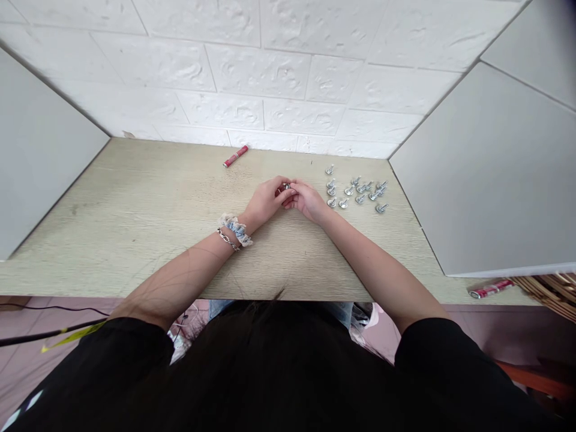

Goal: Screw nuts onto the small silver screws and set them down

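My left hand (pixel 266 201) and my right hand (pixel 309 200) meet above the middle of the table. Both sets of fingers are closed around one small silvery bolt (pixel 287 186). Fingers cover most of it, so its full shape is hidden. Just right of my right hand, several similar metal bolts with wide round bases (pixel 348 191) lie loosely scattered. A few of these touch or overlap, such as the pair of bolts (pixel 378 191) on the right side of the group.
A red tube-shaped stick (pixel 236 156) lies near the white brick-patterned wall (pixel 283 66). Grey panels flank the wooden table (pixel 148 204) on the left and right (pixel 490 174). Another red tube (pixel 491 288) and a woven wicker item (pixel 551 293) sit at the right front edge.
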A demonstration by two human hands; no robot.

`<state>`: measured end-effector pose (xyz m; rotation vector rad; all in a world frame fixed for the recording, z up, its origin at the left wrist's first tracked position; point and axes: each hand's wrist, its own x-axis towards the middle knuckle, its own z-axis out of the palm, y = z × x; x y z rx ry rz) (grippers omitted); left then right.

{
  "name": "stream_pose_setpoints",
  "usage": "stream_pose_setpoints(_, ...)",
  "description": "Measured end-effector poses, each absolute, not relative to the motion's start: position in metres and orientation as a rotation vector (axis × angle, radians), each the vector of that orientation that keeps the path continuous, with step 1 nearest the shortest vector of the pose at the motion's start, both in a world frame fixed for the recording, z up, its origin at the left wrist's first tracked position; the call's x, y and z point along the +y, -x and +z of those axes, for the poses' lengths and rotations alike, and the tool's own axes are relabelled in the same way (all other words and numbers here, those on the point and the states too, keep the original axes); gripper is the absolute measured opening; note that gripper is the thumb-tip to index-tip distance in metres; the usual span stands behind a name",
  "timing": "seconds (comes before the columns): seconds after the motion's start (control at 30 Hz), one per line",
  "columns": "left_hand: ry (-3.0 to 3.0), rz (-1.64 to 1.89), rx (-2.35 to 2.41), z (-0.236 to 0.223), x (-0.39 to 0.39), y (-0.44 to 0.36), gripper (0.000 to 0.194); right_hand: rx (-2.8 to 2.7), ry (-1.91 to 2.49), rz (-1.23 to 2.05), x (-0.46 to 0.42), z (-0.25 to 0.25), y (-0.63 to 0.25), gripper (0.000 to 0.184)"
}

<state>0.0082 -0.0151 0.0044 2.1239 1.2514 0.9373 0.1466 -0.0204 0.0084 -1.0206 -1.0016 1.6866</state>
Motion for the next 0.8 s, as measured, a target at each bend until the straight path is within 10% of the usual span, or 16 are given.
stream_pose_setpoints(0.8,-2.162,0.955,1.312,0.0087,-0.0178,-0.0080,0.020,-1.041,1.111,1.674,-0.0150,0.0034,-0.1440,0.038)
